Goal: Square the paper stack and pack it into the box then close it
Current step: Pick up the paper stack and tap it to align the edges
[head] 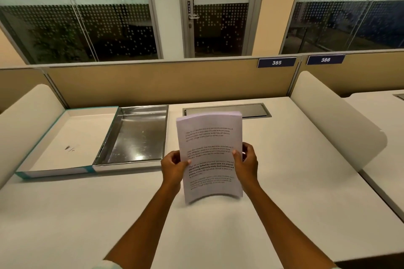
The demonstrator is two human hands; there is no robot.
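Holding the white printed paper stack (209, 157) upright, I keep my left hand (173, 169) closed on its left edge and my right hand (247, 162) closed on its right edge, thumbs on the front sheet. Both grips clamp the stack at mid-height. The sheets bow slightly, and the lower edge is at or just above the pale worktop (284, 214); contact cannot be confirmed because that edge is blurred. The open box (96, 140) lies flat on the worktop to the left of the stack, apart from it. Its teal-edged white lid (70, 137) is folded out leftward, beside the silver-lined tray (135, 135). A grey recessed panel (255, 109) sits behind the stack.
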